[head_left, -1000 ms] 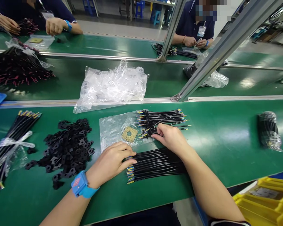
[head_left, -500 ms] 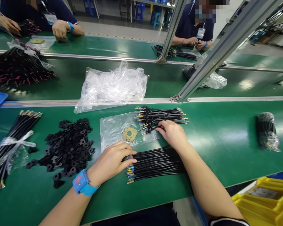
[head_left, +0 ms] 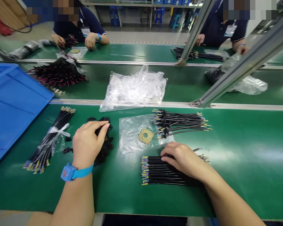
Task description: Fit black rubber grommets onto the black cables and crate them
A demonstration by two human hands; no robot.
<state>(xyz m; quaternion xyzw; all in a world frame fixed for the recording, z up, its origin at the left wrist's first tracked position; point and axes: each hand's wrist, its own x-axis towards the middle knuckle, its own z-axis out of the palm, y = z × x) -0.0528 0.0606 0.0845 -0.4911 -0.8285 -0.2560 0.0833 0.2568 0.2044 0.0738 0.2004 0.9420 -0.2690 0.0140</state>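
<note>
My left hand [head_left: 87,141], a blue wrist strap [head_left: 76,172] below it, is over a pile of small black plastic pieces [head_left: 106,146]. Its thumb and index fingertips come together at the pile's upper edge; what lies between them is too small to make out. My right hand [head_left: 180,158] rests on a row of black cables [head_left: 165,175] with coloured wire ends, its fingers closed on a cable at the top of the row. Behind it lies a group of cables with black pieces fitted [head_left: 181,121]. A perforated tan pad [head_left: 146,136] sits on a flat clear bag [head_left: 129,138].
A tied cable bundle [head_left: 50,141] lies at left beside a blue bin [head_left: 16,103]. A crumpled clear bag [head_left: 136,89] lies across the metal rail. A slanted metal post [head_left: 240,59] rises at right. Two co-workers [head_left: 91,23] sit across the bench.
My left hand has moved from the cable row's left ends to the black pieces. My right hand has come from the fitted cables down onto the row. The view has shifted left.
</note>
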